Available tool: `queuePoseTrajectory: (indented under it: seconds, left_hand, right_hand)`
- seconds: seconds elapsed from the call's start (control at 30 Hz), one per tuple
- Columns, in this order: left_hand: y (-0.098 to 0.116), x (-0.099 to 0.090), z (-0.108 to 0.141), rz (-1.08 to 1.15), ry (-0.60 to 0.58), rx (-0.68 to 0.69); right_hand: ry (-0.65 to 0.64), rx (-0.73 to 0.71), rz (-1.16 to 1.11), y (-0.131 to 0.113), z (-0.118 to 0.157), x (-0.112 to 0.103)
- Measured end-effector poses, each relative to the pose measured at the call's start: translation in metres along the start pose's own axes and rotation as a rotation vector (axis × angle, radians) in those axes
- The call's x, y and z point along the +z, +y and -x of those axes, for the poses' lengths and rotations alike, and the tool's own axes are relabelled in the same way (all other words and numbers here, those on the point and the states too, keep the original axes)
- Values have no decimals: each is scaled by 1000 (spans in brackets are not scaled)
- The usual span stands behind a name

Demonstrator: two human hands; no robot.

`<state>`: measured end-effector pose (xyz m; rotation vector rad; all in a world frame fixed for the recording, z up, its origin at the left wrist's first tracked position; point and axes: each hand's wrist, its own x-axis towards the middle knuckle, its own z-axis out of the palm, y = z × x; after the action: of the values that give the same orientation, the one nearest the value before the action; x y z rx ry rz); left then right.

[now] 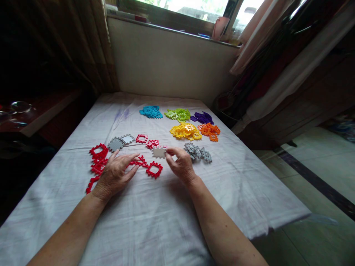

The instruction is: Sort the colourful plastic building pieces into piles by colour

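Note:
Pinched in my right hand is a grey interlocking tile with toothed edges, held just above the table. My left hand rests with fingers apart over several red tiles, partly covering them. A red square-holed tile lies between my hands, and another red tile sits beyond. To the left of my left hand is a group of red tiles. Two grey tiles, one darker and one lighter, lie past its fingertips. A grey pile sits just right of my right hand.
Sorted piles lie farther back on the white cloth-covered table: blue, lime green, purple, yellow and orange. A wall with a window rises behind. Curtains hang at the left.

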<state>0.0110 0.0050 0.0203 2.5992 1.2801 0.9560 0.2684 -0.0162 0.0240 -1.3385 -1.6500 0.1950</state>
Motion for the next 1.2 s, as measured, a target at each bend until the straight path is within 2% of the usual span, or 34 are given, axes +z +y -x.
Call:
queuePoseTrajectory:
  seconds: [0.17,0.27,0.33,0.47,0.57,0.73,0.9,1.03,1.13,1.2]
  left_hand:
    - [-20,-15,0,-142,57,-162]
    - [-39,-23,2,-237,115,-296]
    - [-50,-26,4,-264,125,-366]
    - [-60,-23,2,-295,116,-440]
    - [-63,-16,-7,-343,78,-472]
    - [-79,-9,-29,-404,-49,-518]
    - [-92,-11,-41,-399,-56,-540]
    - [-87,-15,-42,-447,-66,-475]
    - [-73,-23,-45,-536,-70,-366]
    - [-59,-29,-48,-583,-93,-356]
  right_hand:
    - [443,387,83,53,-11,-65]
    - [588,548,133,84,-9,-88]
    - [599,639,163,96,-7,-92]
    - [492,796,263,105,-3,-88]
    - [486,789,321,110,-1,-84]
    - [602,665,301,123,1,-80]
    - [730,647,135,138,-2,-79]
    - [761,660,21,155,-13,-85]
    - [690,658,-26,165,-22,-90]
    - [621,664,-43,167,-24,-90]
